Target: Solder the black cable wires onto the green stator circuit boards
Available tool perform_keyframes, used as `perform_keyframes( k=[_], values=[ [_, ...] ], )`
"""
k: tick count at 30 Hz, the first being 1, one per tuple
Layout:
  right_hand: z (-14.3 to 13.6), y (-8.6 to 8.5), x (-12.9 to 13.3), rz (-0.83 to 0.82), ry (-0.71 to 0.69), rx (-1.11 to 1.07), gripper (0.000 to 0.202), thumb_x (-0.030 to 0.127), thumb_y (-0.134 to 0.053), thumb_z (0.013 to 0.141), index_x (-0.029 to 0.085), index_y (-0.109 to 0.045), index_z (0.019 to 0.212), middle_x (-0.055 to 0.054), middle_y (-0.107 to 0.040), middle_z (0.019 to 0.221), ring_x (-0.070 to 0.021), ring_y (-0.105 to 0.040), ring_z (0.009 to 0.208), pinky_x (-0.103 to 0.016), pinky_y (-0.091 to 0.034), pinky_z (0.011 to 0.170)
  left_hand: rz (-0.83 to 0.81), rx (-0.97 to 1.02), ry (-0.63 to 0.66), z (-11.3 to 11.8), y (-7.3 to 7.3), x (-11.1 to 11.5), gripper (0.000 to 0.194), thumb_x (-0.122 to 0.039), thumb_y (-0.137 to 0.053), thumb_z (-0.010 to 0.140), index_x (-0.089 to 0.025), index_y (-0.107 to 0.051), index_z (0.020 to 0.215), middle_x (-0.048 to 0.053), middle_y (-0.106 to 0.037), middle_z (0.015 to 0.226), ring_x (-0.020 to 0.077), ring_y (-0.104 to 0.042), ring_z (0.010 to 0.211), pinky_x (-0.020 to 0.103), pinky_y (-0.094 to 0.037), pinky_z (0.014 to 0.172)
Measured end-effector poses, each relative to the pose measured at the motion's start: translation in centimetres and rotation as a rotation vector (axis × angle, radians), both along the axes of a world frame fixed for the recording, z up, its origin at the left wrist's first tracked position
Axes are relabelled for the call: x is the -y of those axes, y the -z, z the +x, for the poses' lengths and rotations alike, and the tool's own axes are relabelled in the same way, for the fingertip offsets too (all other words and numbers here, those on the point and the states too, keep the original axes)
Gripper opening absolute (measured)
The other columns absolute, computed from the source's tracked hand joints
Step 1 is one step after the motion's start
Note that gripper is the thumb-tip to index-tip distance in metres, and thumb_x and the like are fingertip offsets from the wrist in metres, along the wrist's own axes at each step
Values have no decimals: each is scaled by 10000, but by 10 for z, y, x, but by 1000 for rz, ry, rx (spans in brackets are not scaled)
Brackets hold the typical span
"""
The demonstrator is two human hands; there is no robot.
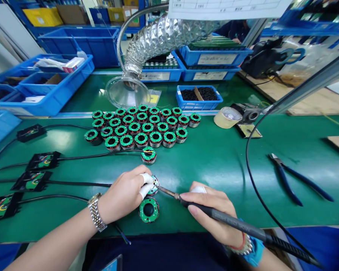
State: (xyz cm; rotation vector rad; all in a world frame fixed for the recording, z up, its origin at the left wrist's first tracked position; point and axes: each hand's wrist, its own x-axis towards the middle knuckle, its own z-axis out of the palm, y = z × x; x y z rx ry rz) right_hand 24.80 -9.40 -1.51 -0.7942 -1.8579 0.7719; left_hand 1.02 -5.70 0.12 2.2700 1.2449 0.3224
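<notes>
My left hand [127, 192], with white finger cots, is pinched closed at a small motor stator with a circuit board [154, 187]. A black cable [79, 183] runs in under this hand; its end is hidden by the fingers. In my right hand [214, 207] is a soldering iron [228, 222], held like a pen, its tip on or just by that board. Just in front lies another stator with a green ring board [149, 210]. Behind the hands stands a stator with a cable's wires on it [148, 155].
Several rows of stators [141, 128] fill the back middle. Black housings with cables [42, 161] lie left. Cutting pliers [288, 177], a solder spool [228, 116] and the iron's looping cord [250, 162] are right. A fume duct [128, 92] hangs behind near blue bins [199, 98].
</notes>
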Motion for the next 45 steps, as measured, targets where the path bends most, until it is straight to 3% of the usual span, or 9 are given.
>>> perform_keyframes(
  k=[12, 20, 30, 37, 40, 43, 45],
  values=[
    [1, -2, 2, 37, -3, 49, 272, 77, -540, 767, 165, -661, 995, -36, -602, 623, -146, -515, 586, -295, -452, 546, 44, -2, 9, -2, 2, 3, 141, -177, -494, 872, -176, -633, 894, 26, -618, 993, 166, -617, 818, 290, -498, 739],
    [1, -8, 2, 62, 41, 40, 275, 84, -526, 766, 180, -664, 983, -29, -604, 620, -151, -556, 594, -276, -465, 524, 57, -12, 9, -2, 2, 4, 134, -156, -497, 861, -176, -626, 890, 23, -619, 998, 159, -614, 802, 276, -496, 721],
    [8, -4, 3, 80, 149, 33, 306, 93, -561, 773, 208, -648, 1042, -34, -639, 696, -154, -596, 626, -276, -487, 546, 113, -14, 24, -3, 5, 4, 131, -163, -487, 874, -167, -618, 875, 38, -624, 1019, 161, -623, 831, 273, -500, 759],
    [9, 3, 7, 74, 235, 37, 298, 132, -566, 801, 234, -642, 1071, -39, -667, 781, -160, -617, 677, -282, -499, 584, 284, 24, 135, -8, 18, -25, 171, -165, -465, 892, -134, -630, 930, 90, -629, 1069, 187, -618, 924, 302, -515, 801],
    [13, 10, 10, 95, 323, 61, 270, 165, -592, 808, 240, -650, 1060, -40, -693, 834, -170, -649, 737, -290, -526, 667, 388, 26, 143, -13, 15, -32, 178, -192, -485, 894, -156, -639, 976, 98, -597, 1156, 203, -581, 1021, 341, -490, 863],
    [16, 16, 13, 76, 353, 23, 263, 203, -588, 831, 230, -628, 1090, -45, -709, 827, -178, -674, 734, -291, -546, 672, 509, -21, 117, -24, 0, -13, 232, -191, -490, 893, -208, -603, 1095, 87, -575, 1195, 237, -510, 1104, 413, -432, 916],
    [15, 15, 13, 40, 302, 3, 266, 182, -561, 851, 229, -594, 1112, -36, -713, 803, -166, -684, 699, -269, -557, 641, 443, -43, 153, -35, -11, 13, 231, -158, -480, 890, -212, -593, 1085, 71, -617, 1066, 210, -531, 1014, 379, -428, 885]
  ],
)
